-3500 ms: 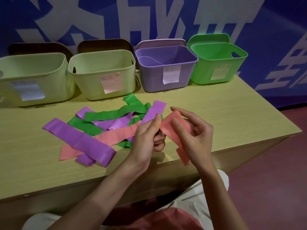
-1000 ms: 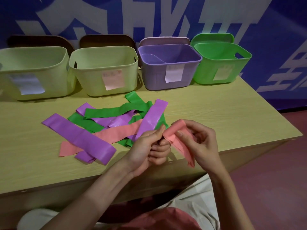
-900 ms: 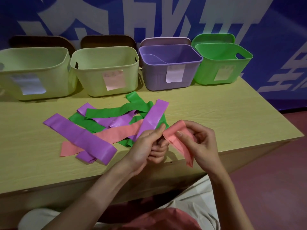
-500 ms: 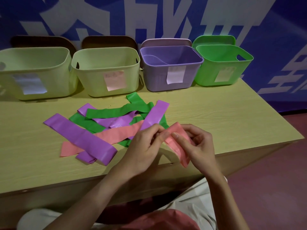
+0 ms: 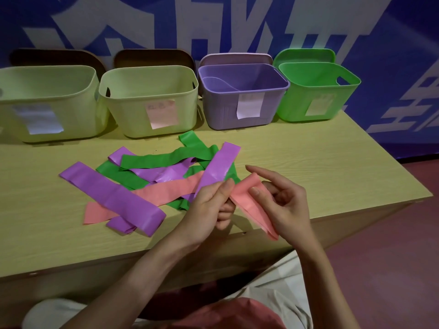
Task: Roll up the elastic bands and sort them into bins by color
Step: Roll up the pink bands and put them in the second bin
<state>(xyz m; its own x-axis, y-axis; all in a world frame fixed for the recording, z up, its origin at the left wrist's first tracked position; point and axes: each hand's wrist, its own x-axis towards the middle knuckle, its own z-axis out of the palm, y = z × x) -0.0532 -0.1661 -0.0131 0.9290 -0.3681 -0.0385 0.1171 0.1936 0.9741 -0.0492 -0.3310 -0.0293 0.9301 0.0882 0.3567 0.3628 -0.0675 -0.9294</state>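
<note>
Two hands (image 5: 209,207) (image 5: 282,205), creased pink band (image 5: 249,205)

Pink band (image 5: 251,205), purple bin (image 5: 240,108), green bin (image 5: 316,96) (pale wood-grain table (image 5: 320,167))

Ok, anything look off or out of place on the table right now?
Nothing damaged or spilled. The loose bands lie in a crossed heap, unsorted. Both hands, left hand and right hand, hold the pink band, not yet rolled; its tail hangs past the table edge.
</note>
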